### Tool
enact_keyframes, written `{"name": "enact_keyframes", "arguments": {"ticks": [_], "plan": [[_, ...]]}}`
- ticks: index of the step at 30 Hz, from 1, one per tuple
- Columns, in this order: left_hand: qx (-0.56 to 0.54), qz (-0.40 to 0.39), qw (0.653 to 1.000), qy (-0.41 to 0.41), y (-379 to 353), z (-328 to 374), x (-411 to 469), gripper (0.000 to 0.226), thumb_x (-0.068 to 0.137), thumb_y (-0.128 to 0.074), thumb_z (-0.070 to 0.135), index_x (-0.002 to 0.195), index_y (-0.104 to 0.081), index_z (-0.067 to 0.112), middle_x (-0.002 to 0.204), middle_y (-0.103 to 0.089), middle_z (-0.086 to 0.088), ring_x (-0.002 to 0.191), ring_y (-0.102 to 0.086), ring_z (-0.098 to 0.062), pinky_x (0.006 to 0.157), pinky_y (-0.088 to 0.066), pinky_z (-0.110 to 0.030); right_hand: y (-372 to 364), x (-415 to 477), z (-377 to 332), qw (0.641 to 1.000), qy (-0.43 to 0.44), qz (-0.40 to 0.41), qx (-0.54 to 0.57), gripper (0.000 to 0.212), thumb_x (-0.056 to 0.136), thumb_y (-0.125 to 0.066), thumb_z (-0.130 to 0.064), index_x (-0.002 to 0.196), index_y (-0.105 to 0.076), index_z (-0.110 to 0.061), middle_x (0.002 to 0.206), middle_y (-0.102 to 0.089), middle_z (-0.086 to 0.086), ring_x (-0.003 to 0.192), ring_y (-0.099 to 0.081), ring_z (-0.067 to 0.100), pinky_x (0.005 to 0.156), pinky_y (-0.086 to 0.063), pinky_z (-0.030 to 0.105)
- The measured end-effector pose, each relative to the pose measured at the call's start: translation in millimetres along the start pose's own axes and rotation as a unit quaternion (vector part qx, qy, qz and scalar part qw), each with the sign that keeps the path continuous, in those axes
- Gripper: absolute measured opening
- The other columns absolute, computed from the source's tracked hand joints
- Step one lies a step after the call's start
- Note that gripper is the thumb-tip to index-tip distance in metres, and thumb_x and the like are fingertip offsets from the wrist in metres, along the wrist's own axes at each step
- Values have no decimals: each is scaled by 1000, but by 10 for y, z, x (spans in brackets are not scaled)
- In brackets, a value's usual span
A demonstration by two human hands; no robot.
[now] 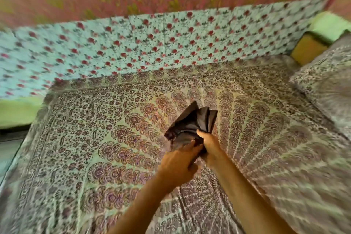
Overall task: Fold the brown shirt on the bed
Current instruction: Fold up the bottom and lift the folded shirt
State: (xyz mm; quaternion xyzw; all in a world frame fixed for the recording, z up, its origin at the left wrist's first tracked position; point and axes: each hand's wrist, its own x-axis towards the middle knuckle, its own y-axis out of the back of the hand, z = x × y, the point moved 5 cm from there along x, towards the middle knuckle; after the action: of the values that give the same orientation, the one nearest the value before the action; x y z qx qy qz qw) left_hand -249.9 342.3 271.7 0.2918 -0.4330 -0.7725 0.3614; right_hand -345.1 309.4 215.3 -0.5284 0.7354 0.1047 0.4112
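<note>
The brown shirt (191,122) is bunched into a dark, creased bundle held up over the middle of the bed (95,138), which is covered by a patterned mandala sheet. My right hand (208,143) grips the bundle's lower right part, thumb on top. My left hand (179,161) reaches in just below and to the left, fingers touching the shirt's lower edge; the blur hides how firmly it holds. One pointed corner of the shirt sticks up toward the far side.
A teal sheet with red flowers (152,43) lines the far side under a pink wall. A patterned pillow (326,89) lies at the right, with a yellow block (307,49) behind it. A green edge (17,110) shows at left.
</note>
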Motion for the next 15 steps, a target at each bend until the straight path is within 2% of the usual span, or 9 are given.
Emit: {"name": "enact_keyframes", "arguments": {"ticks": [1,2,4,5,6,8,11,13,15], "plan": [[-136,-6,991,17,36,-25,-128,41,94,-48,16,135,-47,22,112,-61,5,86,-63,-8,66,-47,-11,67,-113,45,1000,-4,-4,-12,21,94,-50,-16,106,-59,-2,68,-69,8,59,-66,23,55,-53,31],[-276,26,959,59,89,-127,-231,33,93,-51,18,126,-56,19,102,-66,6,79,-64,-3,64,-48,-11,133,-214,70,1000,-2,-5,-28,26,93,-52,-17,113,-58,-2,72,-70,8,64,-66,23,60,-53,32],[-473,181,842,186,173,-462,-508,20,92,-55,23,108,-65,17,89,-72,5,78,-67,-9,68,-52,-22,242,-461,54,999,12,-24,-44,32,91,-55,-17,119,-58,-1,72,-72,6,67,-68,22,64,-55,32],[-520,244,780,248,136,-626,-660,20,94,-53,24,106,-65,15,91,-73,1,81,-67,-15,71,-51,-27,273,-606,16,998,18,-43,-47,32,90,-56,-16,118,-59,-1,72,-73,6,67,-68,21,67,-56,32],[-540,271,739,299,68,-751,-795,25,96,-49,25,109,-63,10,99,-71,-6,84,-64,-19,72,-49,-29,283,-768,-40,997,25,-62,-46,31,89,-57,-15,117,-60,-2,74,-73,6,69,-68,22,71,-56,33],[-577,227,702,350,-216,-870,-951,42,97,-41,38,121,-55,7,119,-62,-15,101,-58,-25,81,-44,-32,304,-1089,-166,993,30,-111,-39,23,90,-54,-14,108,-65,-4,79,-73,8,71,-69,22,74,-56,33],[-686,122,632,339,-522,-689,-1036,79,80,-39,72,134,-48,15,135,-52,-14,123,-48,-33,105,-35,-46,342,-1580,-392,982,39,-180,-53,31,92,-49,-14,75,-74,-3,69,-72,12,60,-69,21,54,-57,26],[-746,112,579,310,-527,-457,-1083,79,80,-34,77,129,-54,18,131,-56,-14,122,-50,-35,105,-36,-52,393,-1884,-549,976,67,-196,-62,43,92,-48,-13,57,-73,-4,60,-70,10,51,-67,18,45,-53,22],[-795,114,537,259,-427,-222,-1137,75,86,-28,72,122,-60,15,124,-62,-15,118,-54,-35,100,-39,-50,485,-2064,-687,975,95,-193,-56,47,91,-49,-10,49,-71,-6,55,-68,8,47,-65,15,42,-51,20]]}}
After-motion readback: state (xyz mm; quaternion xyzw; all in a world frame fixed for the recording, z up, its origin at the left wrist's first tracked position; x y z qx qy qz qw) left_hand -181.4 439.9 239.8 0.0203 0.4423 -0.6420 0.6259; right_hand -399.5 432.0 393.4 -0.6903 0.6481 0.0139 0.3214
